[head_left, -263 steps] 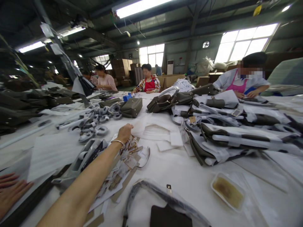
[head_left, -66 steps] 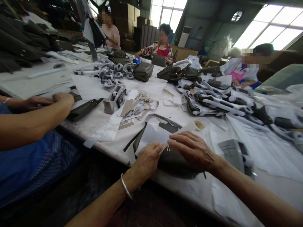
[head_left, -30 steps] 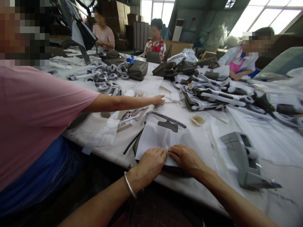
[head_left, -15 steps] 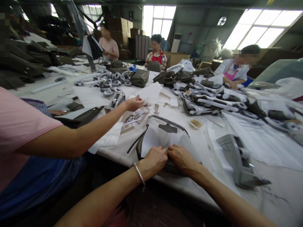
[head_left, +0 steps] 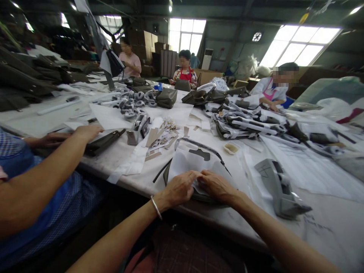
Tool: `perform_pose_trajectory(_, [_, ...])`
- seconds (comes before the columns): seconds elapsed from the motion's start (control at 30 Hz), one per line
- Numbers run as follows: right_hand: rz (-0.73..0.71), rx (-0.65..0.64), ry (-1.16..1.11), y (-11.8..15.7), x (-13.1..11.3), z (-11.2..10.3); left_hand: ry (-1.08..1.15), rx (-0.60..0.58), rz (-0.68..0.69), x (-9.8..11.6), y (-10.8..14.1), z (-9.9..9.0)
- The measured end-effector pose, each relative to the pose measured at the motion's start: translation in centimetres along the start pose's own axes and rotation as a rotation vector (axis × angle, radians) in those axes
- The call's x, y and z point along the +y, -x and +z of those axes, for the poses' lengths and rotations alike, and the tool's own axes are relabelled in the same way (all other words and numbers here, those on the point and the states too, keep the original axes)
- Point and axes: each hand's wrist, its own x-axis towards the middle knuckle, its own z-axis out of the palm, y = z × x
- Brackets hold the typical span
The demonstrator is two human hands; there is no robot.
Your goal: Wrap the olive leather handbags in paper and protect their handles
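A dark olive handbag (head_left: 167,172) lies at the table's near edge, its thin strap looped behind it. White paper (head_left: 182,163) covers most of its upper face, and a dark shaped flap (head_left: 200,153) shows at the top. My left hand (head_left: 182,185), below a silver bangle, is closed with its fingertips at the paper's near edge. My right hand (head_left: 214,184) meets it there, its fingers bent and closed on the same paper. Between the two hands the paper is bunched up. The fingertips are partly hidden.
A grey tape dispenser (head_left: 275,185) stands on the right, near a small dish (head_left: 231,148). Paper scraps (head_left: 163,136) lie beyond the handbag. Wrapped bags (head_left: 250,121) are heaped at right. A co-worker's arm (head_left: 59,163) reaches over the table at left; other people sit farther back.
The co-worker's arm on the left has drawn back from the scraps toward the dark bag beside it. My hands stay together at the paper, with the left turned flatter.
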Motion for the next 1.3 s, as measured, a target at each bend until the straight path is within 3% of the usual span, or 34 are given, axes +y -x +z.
perform_pose_trajectory(0.2, [-0.026, -0.030, -0.034, -0.3, 0.2, -0.1, 0.052, -0.051, 0.026, 0.4, 0.4, -1.1])
perform_pose_trajectory(0.4, [-0.009, -0.126, -0.305, 1.0, 0.0, -3.5, -0.080, -0.150, -0.015, 1.3, 0.2, -2.1])
perform_pose_trajectory(0.5, [-0.048, -0.160, -0.311, 1.6, -0.2, -4.1, -0.150, -0.201, -0.056, 2.1, 0.0, -2.1])
perform_pose_trajectory(0.67, [-0.066, -0.141, -0.128, 1.8, -0.3, -3.3, -0.345, -0.237, -0.135, 3.1, -0.8, -1.4])
perform_pose_trajectory(0.8, [-0.087, -0.088, -0.004, 2.4, 0.1, -2.1, -0.503, -0.210, -0.139, 2.6, -0.7, 0.0])
perform_pose_trajectory(1.0, [-0.103, 0.237, 0.145, 3.4, 1.4, 4.3, -0.660, 0.024, -0.045, 0.0, 1.6, 4.0])
perform_pose_trajectory(1.1, [-0.128, 0.388, 0.183, 3.7, 1.6, 6.9, -0.691, 0.065, -0.015, -0.6, 2.4, 4.9])
perform_pose_trajectory(1.2, [-0.150, 0.322, 0.186, 3.8, 1.6, 5.9, -0.676, 0.040, -0.007, -0.6, 2.5, 4.6])
perform_pose_trajectory(1.3, [-0.169, 0.163, 0.206, 4.1, 1.8, 2.6, -0.661, 0.021, -0.021, -0.5, 2.5, 4.1])
